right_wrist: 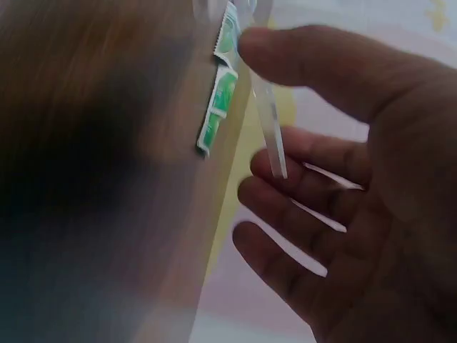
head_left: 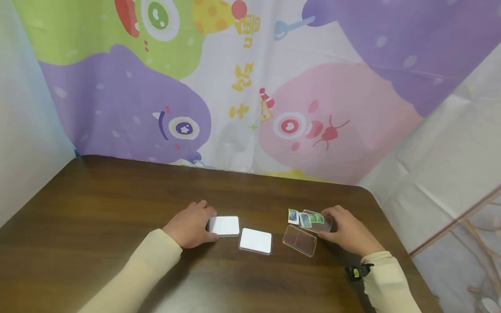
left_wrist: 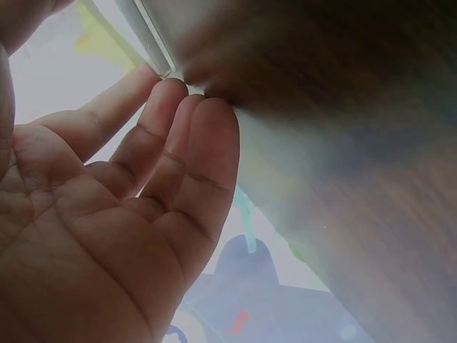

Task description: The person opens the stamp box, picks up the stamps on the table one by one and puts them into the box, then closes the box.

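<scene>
My left hand (head_left: pixel 192 227) grips the left end of a flat clear plastic case with a white insert (head_left: pixel 224 226), thumb at its near corner and index finger at the far one. Its edge (left_wrist: pixel 151 32) meets the index fingertip in the left wrist view. With thumb and fingers, my right hand (head_left: pixel 348 229) holds a clear plastic case (head_left: pixel 325 226) by its right end. Several small stamps with perforated edges (head_left: pixel 305 220), blue and green, overlap that case in the head view. Green stamps (right_wrist: pixel 224 93) also show beside the case edge (right_wrist: pixel 270 132) in the right wrist view.
Between the hands lie a second clear case with a white insert (head_left: pixel 255 241) and a transparent, see-through case piece (head_left: pixel 299 240). All is on a brown wooden table (head_left: pixel 98 208). A cartoon-printed curtain (head_left: pixel 231 143) hangs along its far edge.
</scene>
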A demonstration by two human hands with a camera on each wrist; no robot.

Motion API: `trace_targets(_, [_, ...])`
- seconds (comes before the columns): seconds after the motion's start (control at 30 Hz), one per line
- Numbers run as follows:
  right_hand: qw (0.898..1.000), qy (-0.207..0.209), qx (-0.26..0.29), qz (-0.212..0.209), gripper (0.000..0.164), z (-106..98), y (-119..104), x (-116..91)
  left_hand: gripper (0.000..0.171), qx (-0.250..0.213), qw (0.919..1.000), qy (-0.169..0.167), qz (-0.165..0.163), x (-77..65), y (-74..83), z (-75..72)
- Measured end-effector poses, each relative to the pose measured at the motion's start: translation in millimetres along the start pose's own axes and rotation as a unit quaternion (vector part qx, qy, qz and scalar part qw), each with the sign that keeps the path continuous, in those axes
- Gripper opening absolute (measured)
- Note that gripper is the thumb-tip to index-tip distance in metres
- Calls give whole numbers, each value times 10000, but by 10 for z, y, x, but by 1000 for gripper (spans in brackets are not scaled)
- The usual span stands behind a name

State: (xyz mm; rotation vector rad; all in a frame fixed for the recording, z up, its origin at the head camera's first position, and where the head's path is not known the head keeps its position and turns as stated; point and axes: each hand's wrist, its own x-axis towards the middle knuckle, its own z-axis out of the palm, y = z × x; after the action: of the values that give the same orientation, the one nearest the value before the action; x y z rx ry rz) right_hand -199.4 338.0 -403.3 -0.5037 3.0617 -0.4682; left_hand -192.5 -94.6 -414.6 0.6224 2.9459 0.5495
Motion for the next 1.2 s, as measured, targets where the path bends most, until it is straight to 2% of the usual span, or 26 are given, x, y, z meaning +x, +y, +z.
trace_targets(0.17, [9998,-19,187,-81,51,-98,277,-183,47,14,10000,20,-5,1,2,6])
trace_targets(0.3, [9995,-84,300,-71,53,-156,415,-292,47,-10,10000,25,-26,-4,4,6])
trace_targets(0.57, [9944,-924,508,77,57,-231,483,-376,46,9,10000,29,-43,-4,7,8])
trace_targets(0.73, [9954,-942,123,-147,52,-195,527,-362,45,10,10000,43,-26,-1,9,12])
trace_targets(0.87, [9958,-880,-109,-219,53,-170,537,-360,46,-3,10000,47,-16,-5,24,8])
trace_targets(1.07, [9951,-980,-86,115,59,-224,419,-328,46,26,10000,61,-16,-6,25,10])
trace_targets(1.2, [9986,-482,40,199,53,-283,194,-217,48,27,10000,49,-21,-13,21,4])
